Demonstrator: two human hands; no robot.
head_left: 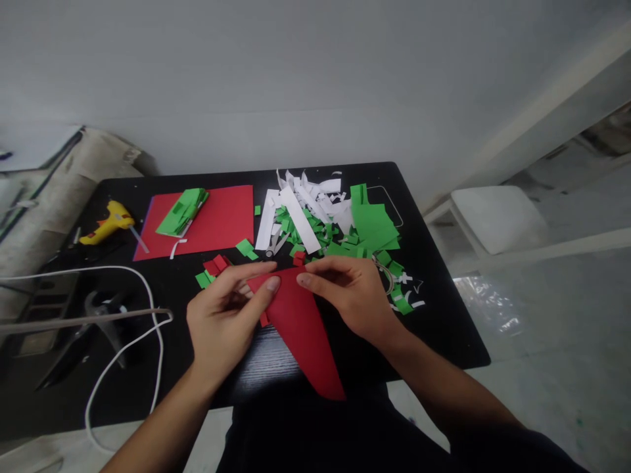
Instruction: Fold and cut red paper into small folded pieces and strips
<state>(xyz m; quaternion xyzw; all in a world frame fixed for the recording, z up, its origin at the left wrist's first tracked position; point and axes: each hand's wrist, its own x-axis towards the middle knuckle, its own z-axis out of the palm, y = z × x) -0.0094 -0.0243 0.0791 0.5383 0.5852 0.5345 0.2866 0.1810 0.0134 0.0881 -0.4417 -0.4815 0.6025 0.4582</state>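
Note:
A piece of red paper [303,328] hangs between my hands above the front of the black table, tapering to a rounded lower end. My left hand [229,309] pinches its upper left corner between thumb and fingers. At the upper right corner, my right hand [352,292] pinches the same sheet. Small red paper pieces [215,265] and green scraps lie just beyond my left hand. A pair of scissors [277,244] rests beyond my hands, partly under the scraps.
A yellow glue gun [111,223] lies at the left, beside a red sheet [227,223] bearing a green paper bundle [185,211]. White strips [300,220] and green paper [374,223] are heaped behind my hands. A white cable [160,341] loops at the left. A white stool [497,217] stands right.

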